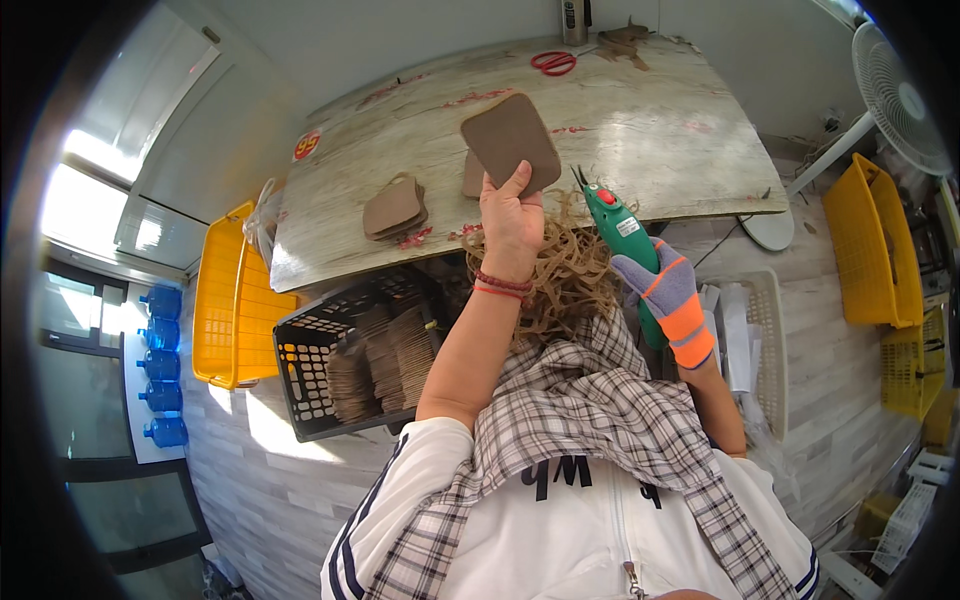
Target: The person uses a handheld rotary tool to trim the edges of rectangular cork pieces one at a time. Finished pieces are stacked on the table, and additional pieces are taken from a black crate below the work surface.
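Observation:
My left hand (513, 222) is closed on a brown rounded-square piece (512, 140), thumb on its face, raised over the table's near edge. Part of another brown piece (473, 175) shows on the table behind it. My right hand (664, 290), in a grey and orange glove, grips green electric scissors (622, 226). They have a red button, and their dark blades point up and away, apart from the brown piece. A small stack of brown pieces (393, 207) lies on the table to the left. Curly brown trimmings (565, 270) pile up on my lap against the table edge.
A black crate (300, 400) with rows of brown pieces stands to my left, beside a yellow basket (215, 300). Red-handled scissors (554, 63) and a metal flask (574, 22) are at the table's far side. On the right are a pale bin (768, 350) and a fan (895, 100).

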Motion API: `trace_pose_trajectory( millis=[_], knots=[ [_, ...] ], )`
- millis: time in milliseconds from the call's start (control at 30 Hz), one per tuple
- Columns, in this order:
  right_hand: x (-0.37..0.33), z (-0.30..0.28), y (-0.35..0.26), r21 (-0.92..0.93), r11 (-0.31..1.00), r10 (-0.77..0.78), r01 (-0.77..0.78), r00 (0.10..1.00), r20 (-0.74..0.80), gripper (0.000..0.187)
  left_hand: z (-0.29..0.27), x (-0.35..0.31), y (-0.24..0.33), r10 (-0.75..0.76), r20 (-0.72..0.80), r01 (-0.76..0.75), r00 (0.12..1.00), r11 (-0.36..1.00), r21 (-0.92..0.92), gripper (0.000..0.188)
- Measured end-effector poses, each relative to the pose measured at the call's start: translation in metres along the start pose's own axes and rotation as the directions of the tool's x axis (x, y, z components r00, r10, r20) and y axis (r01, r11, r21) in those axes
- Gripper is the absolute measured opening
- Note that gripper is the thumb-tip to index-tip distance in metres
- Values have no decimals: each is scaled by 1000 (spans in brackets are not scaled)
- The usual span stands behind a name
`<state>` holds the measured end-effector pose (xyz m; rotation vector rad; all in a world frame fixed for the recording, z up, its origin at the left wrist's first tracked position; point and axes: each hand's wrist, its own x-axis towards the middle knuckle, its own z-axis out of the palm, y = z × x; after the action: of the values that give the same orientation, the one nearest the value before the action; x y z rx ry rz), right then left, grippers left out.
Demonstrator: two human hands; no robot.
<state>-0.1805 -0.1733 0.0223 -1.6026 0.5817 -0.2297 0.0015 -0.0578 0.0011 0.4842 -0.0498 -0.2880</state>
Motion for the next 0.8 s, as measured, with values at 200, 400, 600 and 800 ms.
trace_pose_trajectory(
  millis=[200, 400, 600, 800],
  knots=[
    [-2, 1, 4, 80, 997, 12, -12, 1000, -6, 40, 8, -8, -13, -46, 7, 46, 999, 995, -91, 39],
    [-6, -1, -3, 81, 996, -27, 29, 999, -29, 39, 11, -19, -21, -82, 6, 83, 997, 996, -40, 37],
    [-2, -5, -3, 122, 992, -25, 32, 998, -65, 38, 11, -38, -27, -169, -10, 169, 986, 985, 31, 35],
    [3, -14, -11, 107, 993, -34, 41, 997, -67, 36, -1, -48, -29, -221, 10, 217, 975, 964, 152, 34]
  ],
)
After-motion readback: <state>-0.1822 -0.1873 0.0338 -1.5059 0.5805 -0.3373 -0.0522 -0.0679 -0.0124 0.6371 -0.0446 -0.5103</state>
